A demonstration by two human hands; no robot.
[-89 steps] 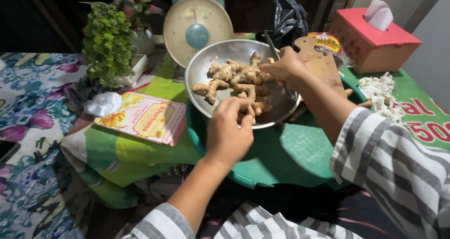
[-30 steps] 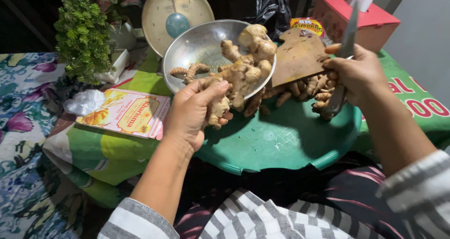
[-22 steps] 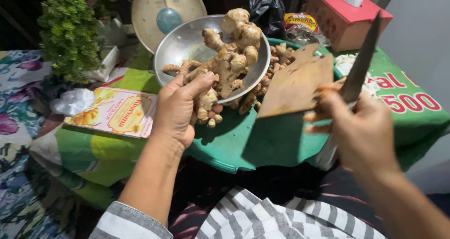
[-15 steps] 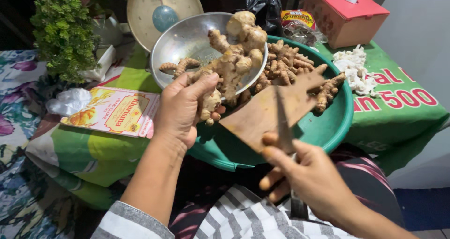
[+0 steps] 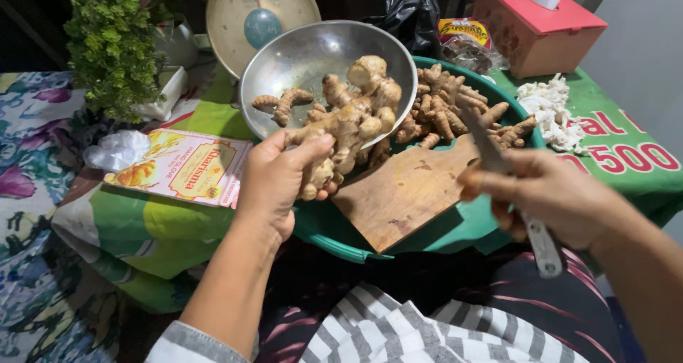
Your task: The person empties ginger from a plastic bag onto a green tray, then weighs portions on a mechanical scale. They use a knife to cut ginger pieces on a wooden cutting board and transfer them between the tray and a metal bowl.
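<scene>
My left hand (image 5: 281, 181) grips a large knobbly ginger root (image 5: 348, 121) and holds it over the near rim of a round metal bowl (image 5: 299, 57). My right hand (image 5: 551, 196) is closed on a knife (image 5: 498, 171) whose blade points up and away over a wooden cutting board (image 5: 405, 192). The board rests tilted on the near edge of a green plastic basin (image 5: 334, 231). More ginger and turmeric pieces (image 5: 445, 107) lie in the basin beyond the board.
A kitchen scale (image 5: 260, 14) stands behind the bowl, with a small green plant (image 5: 110, 46) to its left. A yellow paper packet (image 5: 181, 167) and a crumpled plastic bag (image 5: 117, 149) lie at left. A red tissue box (image 5: 537, 25) and white scraps (image 5: 551, 110) sit at right.
My left hand lifted the big ginger root out of the bowl. My right hand took up the knife and board, and the board now rests on the basin's near edge.
</scene>
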